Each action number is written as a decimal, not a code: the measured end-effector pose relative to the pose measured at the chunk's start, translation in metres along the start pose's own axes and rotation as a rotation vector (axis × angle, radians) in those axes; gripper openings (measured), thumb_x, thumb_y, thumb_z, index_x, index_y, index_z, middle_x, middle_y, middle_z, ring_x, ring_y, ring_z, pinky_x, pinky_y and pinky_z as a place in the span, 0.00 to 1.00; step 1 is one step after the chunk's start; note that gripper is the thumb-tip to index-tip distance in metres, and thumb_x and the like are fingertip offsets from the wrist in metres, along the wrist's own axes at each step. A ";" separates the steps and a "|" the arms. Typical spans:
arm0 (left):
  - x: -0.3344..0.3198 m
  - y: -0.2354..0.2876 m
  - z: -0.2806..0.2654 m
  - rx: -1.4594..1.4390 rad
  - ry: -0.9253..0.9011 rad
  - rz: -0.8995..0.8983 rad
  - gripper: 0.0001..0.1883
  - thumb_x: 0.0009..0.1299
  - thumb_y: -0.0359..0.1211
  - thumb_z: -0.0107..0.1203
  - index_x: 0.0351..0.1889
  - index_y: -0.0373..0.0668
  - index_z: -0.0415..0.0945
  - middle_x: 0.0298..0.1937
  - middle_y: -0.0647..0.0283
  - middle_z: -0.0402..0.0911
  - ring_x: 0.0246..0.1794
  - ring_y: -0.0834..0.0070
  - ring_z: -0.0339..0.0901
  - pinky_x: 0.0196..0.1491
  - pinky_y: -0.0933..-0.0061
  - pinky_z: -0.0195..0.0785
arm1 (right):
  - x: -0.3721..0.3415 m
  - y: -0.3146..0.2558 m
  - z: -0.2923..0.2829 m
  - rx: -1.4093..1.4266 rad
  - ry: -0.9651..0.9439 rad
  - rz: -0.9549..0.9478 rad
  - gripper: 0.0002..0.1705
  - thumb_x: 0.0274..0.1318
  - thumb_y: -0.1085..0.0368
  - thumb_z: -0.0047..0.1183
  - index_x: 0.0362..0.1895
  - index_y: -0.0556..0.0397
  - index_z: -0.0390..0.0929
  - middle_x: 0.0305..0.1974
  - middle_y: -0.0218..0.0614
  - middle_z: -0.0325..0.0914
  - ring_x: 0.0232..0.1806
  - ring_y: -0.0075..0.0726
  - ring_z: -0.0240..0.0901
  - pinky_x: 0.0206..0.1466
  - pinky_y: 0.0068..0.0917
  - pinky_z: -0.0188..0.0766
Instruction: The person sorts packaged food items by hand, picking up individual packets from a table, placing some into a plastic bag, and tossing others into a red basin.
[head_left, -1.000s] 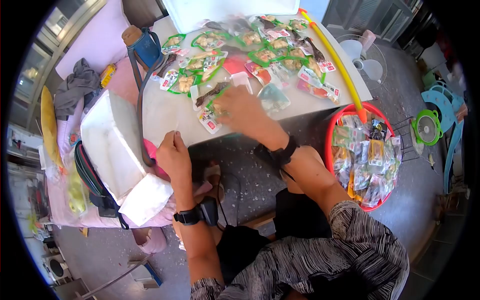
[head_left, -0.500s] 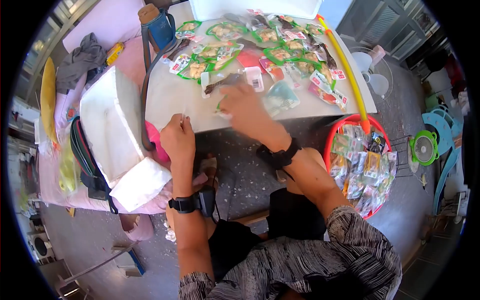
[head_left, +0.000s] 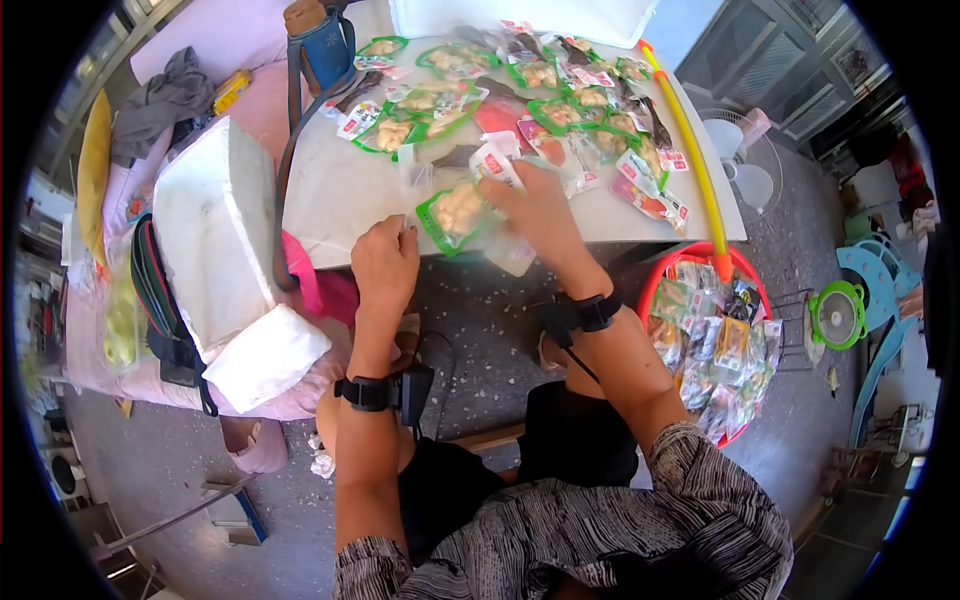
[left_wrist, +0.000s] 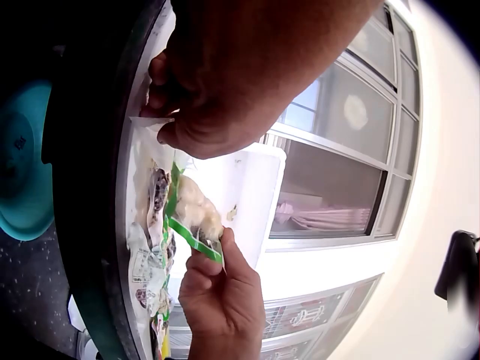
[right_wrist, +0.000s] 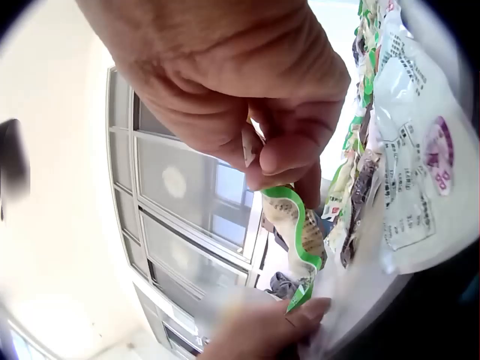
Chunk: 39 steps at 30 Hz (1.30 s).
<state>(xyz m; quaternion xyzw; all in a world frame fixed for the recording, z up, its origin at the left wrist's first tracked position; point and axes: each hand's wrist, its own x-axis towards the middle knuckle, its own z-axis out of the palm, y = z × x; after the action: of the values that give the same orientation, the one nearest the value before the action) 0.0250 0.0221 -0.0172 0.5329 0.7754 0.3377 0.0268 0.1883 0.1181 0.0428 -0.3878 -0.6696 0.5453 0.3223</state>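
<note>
Now raises green pack (head_left: 460,214) into fuller view over near edge of table (head_left: 325,205), pinched in right hand (head_left: 540,218).
Holds left hand (head_left: 385,268) just beside, near same table edge, fingers bent; cannot tell whether pinching anything. Best to grip pack by flat border (head_left: 430,229), sparing bulging filling (head_left: 462,206).

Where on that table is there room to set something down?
The table looks bare at left front, between the strap, packets and left hand. A smaller near-edge strip lies between the right hand and the pink packet. Packets crowd the middle and back.
</note>
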 end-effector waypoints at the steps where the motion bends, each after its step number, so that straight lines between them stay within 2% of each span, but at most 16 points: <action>1: 0.000 0.001 0.001 0.001 0.002 0.002 0.06 0.56 0.29 0.50 0.30 0.37 0.73 0.21 0.51 0.72 0.25 0.53 0.71 0.29 0.55 0.61 | -0.001 0.001 0.003 0.007 -0.004 0.005 0.15 0.50 0.60 0.51 0.33 0.63 0.72 0.22 0.32 0.70 0.17 0.21 0.67 0.15 0.17 0.64; 3: -0.001 0.004 0.002 0.023 0.068 0.050 0.06 0.57 0.28 0.49 0.31 0.37 0.73 0.23 0.51 0.72 0.26 0.54 0.70 0.29 0.56 0.62 | 0.000 0.001 0.009 0.019 -0.013 0.013 0.15 0.50 0.61 0.51 0.31 0.63 0.72 0.22 0.33 0.71 0.15 0.21 0.67 0.16 0.18 0.65; 7: -0.005 0.019 -0.002 0.187 0.237 0.129 0.09 0.58 0.27 0.47 0.35 0.36 0.74 0.26 0.53 0.72 0.29 0.56 0.70 0.29 0.59 0.64 | 0.009 0.029 0.027 0.224 0.014 -0.003 0.12 0.53 0.64 0.47 0.36 0.62 0.71 0.26 0.35 0.73 0.20 0.25 0.71 0.19 0.18 0.69; 10: -0.004 0.017 0.005 0.199 0.245 0.166 0.12 0.56 0.25 0.47 0.38 0.35 0.73 0.27 0.54 0.73 0.29 0.57 0.70 0.30 0.60 0.65 | 0.010 0.035 0.041 0.658 -0.116 0.164 0.13 0.56 0.65 0.44 0.41 0.61 0.70 0.31 0.37 0.74 0.25 0.30 0.75 0.25 0.19 0.73; 13: -0.001 0.015 0.000 0.155 0.277 0.191 0.13 0.55 0.24 0.46 0.39 0.34 0.72 0.28 0.53 0.73 0.30 0.56 0.70 0.30 0.60 0.65 | 0.006 0.030 0.052 0.813 -0.242 0.340 0.14 0.57 0.64 0.43 0.45 0.60 0.68 0.34 0.39 0.74 0.29 0.33 0.76 0.31 0.21 0.74; 14: -0.001 0.013 -0.002 0.142 0.268 0.180 0.13 0.55 0.24 0.46 0.39 0.34 0.73 0.28 0.53 0.73 0.30 0.56 0.70 0.31 0.60 0.65 | 0.006 0.032 0.054 0.724 -0.253 0.355 0.14 0.56 0.64 0.44 0.42 0.61 0.71 0.30 0.38 0.75 0.25 0.31 0.75 0.25 0.20 0.74; 17: 0.001 0.007 -0.008 0.103 0.245 0.151 0.13 0.55 0.23 0.46 0.38 0.33 0.73 0.29 0.53 0.74 0.31 0.56 0.70 0.32 0.60 0.65 | 0.005 0.022 0.045 0.088 -0.341 0.282 0.13 0.55 0.63 0.45 0.37 0.61 0.73 0.26 0.37 0.74 0.19 0.27 0.73 0.19 0.19 0.71; 18: 0.000 0.007 -0.009 0.092 0.237 0.147 0.13 0.55 0.23 0.47 0.39 0.33 0.73 0.29 0.52 0.74 0.31 0.56 0.70 0.32 0.60 0.65 | 0.006 0.023 0.047 -0.027 -0.278 0.228 0.13 0.53 0.62 0.47 0.33 0.61 0.74 0.21 0.34 0.73 0.13 0.22 0.67 0.12 0.18 0.65; 21: -0.003 0.010 -0.010 0.021 0.224 0.168 0.13 0.54 0.23 0.47 0.39 0.33 0.73 0.29 0.52 0.74 0.32 0.56 0.70 0.33 0.61 0.65 | 0.008 0.018 0.051 0.000 -0.276 0.247 0.10 0.54 0.64 0.48 0.33 0.59 0.74 0.22 0.32 0.72 0.14 0.20 0.65 0.12 0.16 0.61; 24: -0.002 0.014 -0.013 -0.071 0.252 0.237 0.14 0.54 0.23 0.47 0.40 0.33 0.73 0.29 0.53 0.73 0.32 0.56 0.70 0.33 0.61 0.64 | 0.021 0.047 0.073 0.623 -0.319 0.159 0.08 0.55 0.66 0.47 0.33 0.58 0.73 0.23 0.30 0.72 0.14 0.19 0.64 0.13 0.14 0.59; 27: -0.004 0.012 -0.018 -0.089 0.273 0.257 0.14 0.53 0.24 0.48 0.40 0.34 0.73 0.29 0.53 0.73 0.32 0.56 0.70 0.33 0.61 0.65 | 0.027 0.050 0.089 0.780 -0.318 0.304 0.07 0.56 0.66 0.46 0.33 0.56 0.73 0.24 0.30 0.72 0.17 0.20 0.67 0.14 0.13 0.61; 30: -0.005 0.005 -0.021 0.013 0.291 0.195 0.13 0.54 0.24 0.49 0.38 0.35 0.74 0.28 0.54 0.73 0.31 0.57 0.70 0.31 0.62 0.64 | 0.021 0.036 0.087 0.454 -0.324 0.320 0.08 0.56 0.66 0.45 0.33 0.58 0.72 0.23 0.31 0.73 0.17 0.21 0.69 0.13 0.13 0.61; 34: -0.007 0.006 -0.025 0.138 0.291 0.140 0.10 0.55 0.24 0.49 0.35 0.36 0.75 0.27 0.55 0.72 0.30 0.58 0.70 0.30 0.62 0.64 | 0.016 0.038 0.086 0.438 -0.279 0.362 0.09 0.55 0.66 0.45 0.31 0.60 0.72 0.22 0.34 0.73 0.15 0.24 0.70 0.12 0.14 0.62; 36: -0.009 0.009 -0.025 0.112 0.256 0.149 0.09 0.55 0.24 0.49 0.34 0.36 0.75 0.26 0.56 0.72 0.30 0.58 0.70 0.30 0.62 0.64 | 0.013 0.033 0.087 0.384 -0.261 0.383 0.09 0.54 0.67 0.44 0.30 0.61 0.72 0.22 0.35 0.73 0.13 0.24 0.68 0.11 0.16 0.61; 39: -0.009 0.010 -0.017 0.057 0.263 0.197 0.08 0.53 0.24 0.50 0.31 0.36 0.73 0.26 0.55 0.71 0.30 0.57 0.69 0.31 0.60 0.64 | 0.022 0.038 0.099 0.201 -0.232 0.308 0.07 0.52 0.70 0.43 0.28 0.61 0.72 0.21 0.35 0.72 0.14 0.26 0.67 0.13 0.18 0.63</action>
<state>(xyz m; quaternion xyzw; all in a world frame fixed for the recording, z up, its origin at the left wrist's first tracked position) 0.0303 0.0077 -0.0009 0.5582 0.7254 0.3836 -0.1233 0.0997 0.0938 -0.0137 -0.3860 -0.5773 0.6932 0.1931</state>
